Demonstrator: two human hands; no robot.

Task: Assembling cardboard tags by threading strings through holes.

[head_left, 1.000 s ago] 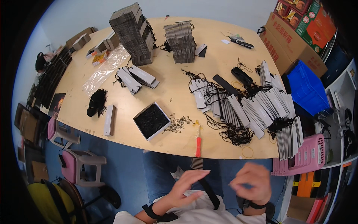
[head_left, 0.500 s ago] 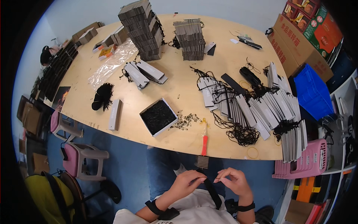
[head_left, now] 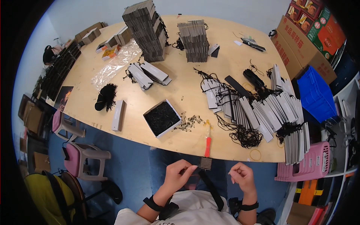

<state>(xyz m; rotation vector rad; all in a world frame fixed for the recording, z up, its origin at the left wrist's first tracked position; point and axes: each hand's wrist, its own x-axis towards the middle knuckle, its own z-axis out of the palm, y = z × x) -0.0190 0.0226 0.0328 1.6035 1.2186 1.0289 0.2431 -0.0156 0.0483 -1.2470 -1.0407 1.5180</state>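
My left hand (head_left: 179, 173) is raised over my lap just off the table's front edge, thumb and forefinger pinched together. Whatever is between those fingertips is too small to make out. My right hand (head_left: 242, 177) is apart from it on the right, fingers curled in; any small thing in them is hidden. Between the hands, a striped comb-like object (head_left: 204, 163) shows at the table edge, below a red-handled tool (head_left: 207, 146). A black strap (head_left: 212, 190) runs down over my lap. Small dark pins (head_left: 190, 122) lie loose beside a white box (head_left: 160, 135) of black pieces.
Grey tags with black cords (head_left: 268, 110) spread over the table's right side. Tall stacks of tags (head_left: 148, 35) stand at the back. Nearer left are a long grey box (head_left: 118, 115) and a black cord bundle (head_left: 107, 97). A blue crate (head_left: 317, 93) stands to the right.
My hands have drawn apart from close together, the left moving up and leftward. The right fingers have curled in, and the thin dark thing at its fingertips is out of sight.
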